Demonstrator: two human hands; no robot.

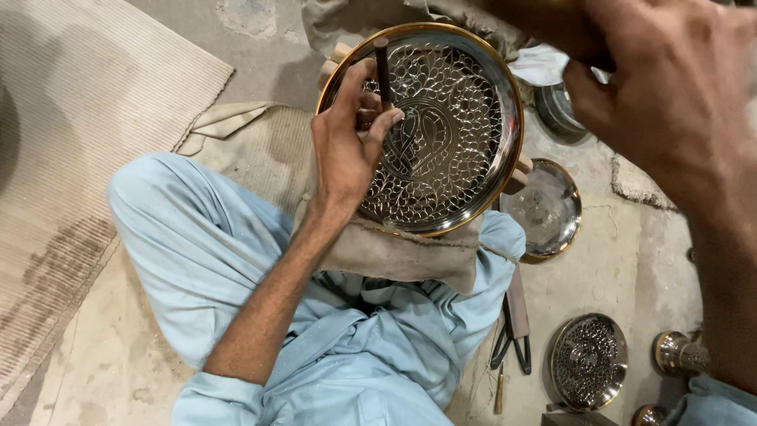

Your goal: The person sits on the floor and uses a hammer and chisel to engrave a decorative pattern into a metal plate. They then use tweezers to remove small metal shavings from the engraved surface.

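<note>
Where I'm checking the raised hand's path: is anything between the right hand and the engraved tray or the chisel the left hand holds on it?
Nothing visible. The right hand is raised, blurred, right of the tray. The left hand holds the dark chisel tip-down on the tray; open air lies between.

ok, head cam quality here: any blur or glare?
Head view: right hand close to the lens, soft and blurred; left hand, punch and engraved plate sharp; bright glints on the plate's metal, detail readable; floor evenly lit, soft shadows.
</note>
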